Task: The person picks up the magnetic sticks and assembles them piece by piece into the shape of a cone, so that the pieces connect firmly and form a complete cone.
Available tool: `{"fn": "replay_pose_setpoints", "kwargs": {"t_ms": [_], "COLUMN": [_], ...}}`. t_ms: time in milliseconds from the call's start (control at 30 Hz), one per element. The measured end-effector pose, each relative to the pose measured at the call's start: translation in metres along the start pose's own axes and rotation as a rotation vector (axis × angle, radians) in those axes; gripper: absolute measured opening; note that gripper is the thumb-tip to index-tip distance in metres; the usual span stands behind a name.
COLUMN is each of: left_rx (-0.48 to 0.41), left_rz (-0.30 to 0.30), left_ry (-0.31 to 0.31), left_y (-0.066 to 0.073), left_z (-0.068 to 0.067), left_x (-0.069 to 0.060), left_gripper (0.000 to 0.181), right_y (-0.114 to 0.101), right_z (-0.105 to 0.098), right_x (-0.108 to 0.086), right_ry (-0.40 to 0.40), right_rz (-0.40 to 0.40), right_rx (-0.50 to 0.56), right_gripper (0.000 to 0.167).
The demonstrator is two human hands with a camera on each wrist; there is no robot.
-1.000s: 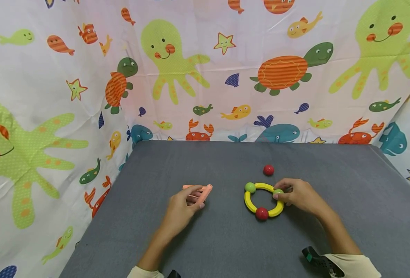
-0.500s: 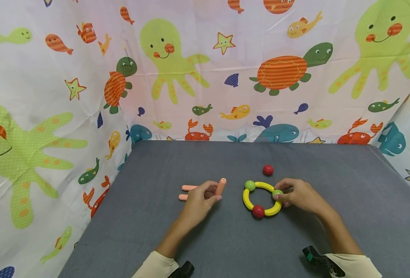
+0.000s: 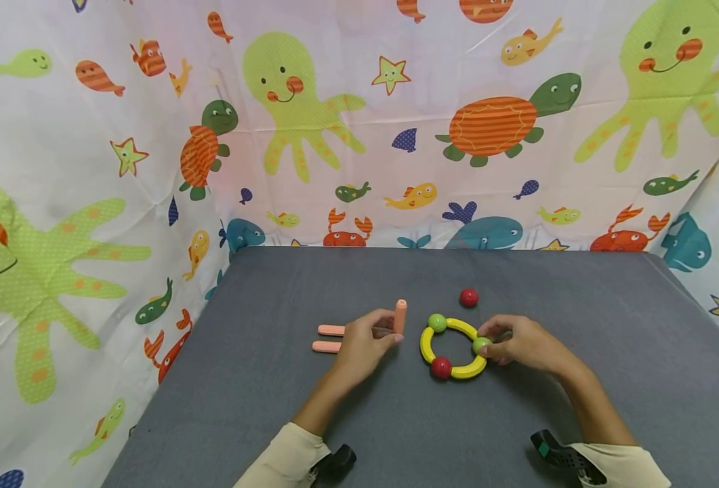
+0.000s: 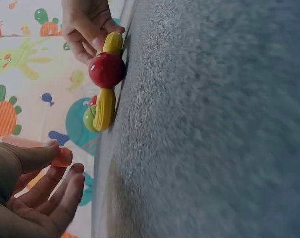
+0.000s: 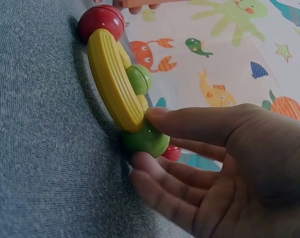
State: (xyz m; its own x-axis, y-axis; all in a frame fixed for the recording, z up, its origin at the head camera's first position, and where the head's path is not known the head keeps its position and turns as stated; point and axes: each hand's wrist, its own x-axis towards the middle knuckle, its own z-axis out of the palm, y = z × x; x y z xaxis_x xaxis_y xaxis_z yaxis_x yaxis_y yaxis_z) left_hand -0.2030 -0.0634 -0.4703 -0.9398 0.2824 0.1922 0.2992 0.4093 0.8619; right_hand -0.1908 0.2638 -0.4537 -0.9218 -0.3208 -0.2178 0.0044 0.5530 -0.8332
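Observation:
In the head view my left hand point(image 3: 362, 349) pinches a salmon-pink stick point(image 3: 400, 315) between thumb and fingers, raised off the table and nearly upright. Just to its right lies a ring made of curved yellow rods point(image 3: 469, 369) joined by balls: a red ball point(image 3: 441, 368) at the near side and two green ones. With thumb and fingertips, my right hand point(image 3: 520, 342) grips the right-hand green ball point(image 5: 145, 143). A small gap separates the stick from the ring. The right wrist view shows the ribbed yellow rod point(image 5: 113, 79) between the red and green balls.
Two more salmon-pink sticks point(image 3: 331, 330) lie behind my left hand, partly covered by it. A loose red ball point(image 3: 469, 297) rests beyond the ring. The grey table point(image 3: 310, 285) meets a curtain point(image 3: 335, 203) printed with sea animals at its back and left edges.
My left hand has moved right, carrying one stick away from the other two and turning it upright. The ring has shifted slightly left in my right hand's grip.

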Motion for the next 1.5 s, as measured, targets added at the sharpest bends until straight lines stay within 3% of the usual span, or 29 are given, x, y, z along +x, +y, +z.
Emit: {"fn": "replay_pose_setpoints", "kwargs": {"t_ms": [200,400,567,900,1500], "left_rx": [-0.018,0.023,0.070,0.039,0.011], "left_rz": [0.004,0.010,0.014,0.038,0.069], "left_ry": [-0.011,-0.038,-0.028,-0.009,-0.033], "left_y": [0.004,0.008,0.010,0.011,0.021], "left_z": [0.011,0.021,0.028,0.041,0.063], "left_x": [0.011,0.021,0.032,0.054,0.064], "left_gripper": [0.034,0.030,0.030,0.030,0.029], "right_y": [0.002,0.001,0.000,-0.001,-0.002], "right_z": [-0.002,-0.002,-0.001,0.003,0.005], "right_x": [0.000,-0.001,-0.001,0.000,-0.002], "right_ry": [-0.041,-0.058,-0.064,-0.088,-0.095], "right_rz": [-0.026,-0.014,-0.024,-0.024,-0.062], "right_rx": [-0.015,0.019,0.022,0.071,0.084], "right_gripper": [0.037,0.038,0.036,0.034,0.032]}}
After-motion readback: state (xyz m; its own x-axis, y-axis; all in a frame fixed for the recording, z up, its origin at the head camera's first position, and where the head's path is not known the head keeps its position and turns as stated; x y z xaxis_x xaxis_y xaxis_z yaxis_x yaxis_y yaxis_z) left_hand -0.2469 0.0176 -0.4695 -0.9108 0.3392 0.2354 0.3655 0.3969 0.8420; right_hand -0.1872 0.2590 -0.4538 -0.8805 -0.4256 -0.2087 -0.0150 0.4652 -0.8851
